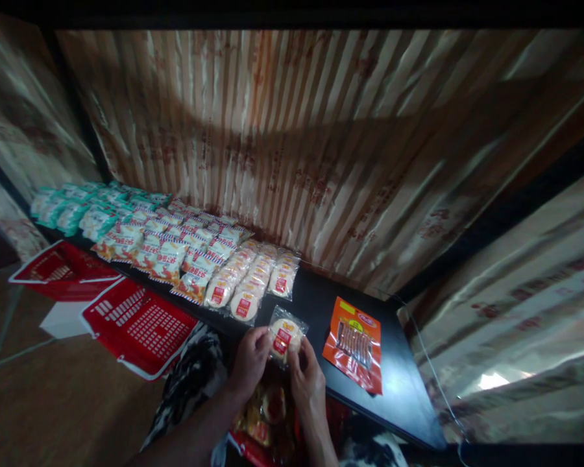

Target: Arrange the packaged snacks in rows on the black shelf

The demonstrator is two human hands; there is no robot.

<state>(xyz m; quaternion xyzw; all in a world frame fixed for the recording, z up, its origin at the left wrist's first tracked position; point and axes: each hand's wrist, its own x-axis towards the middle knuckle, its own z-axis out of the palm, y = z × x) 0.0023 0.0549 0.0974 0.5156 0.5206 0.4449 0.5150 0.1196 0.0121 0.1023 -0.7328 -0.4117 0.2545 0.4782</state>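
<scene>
Between my two hands is a round, pale cracker in a clear packet [283,336] with a red label. My left hand [249,353] pinches its left edge, and my right hand [307,373] grips its lower right side. The packet is above the front edge of the black shelf [316,295]. Just beyond it lie overlapping rows of like cracker packets [246,303]. Below my hands, a red basket [246,447] holds more wrapped packets, partly hidden by my arms.
Right of my hands lies an orange snack packet [355,344] with a clear window. Leftward along the shelf are white-and-orange snack bags [168,253] and teal bags [73,211]. Two red baskets [146,324] stand at lower left. A patterned curtain [253,130] hangs behind; a thin cord [431,373] runs at right.
</scene>
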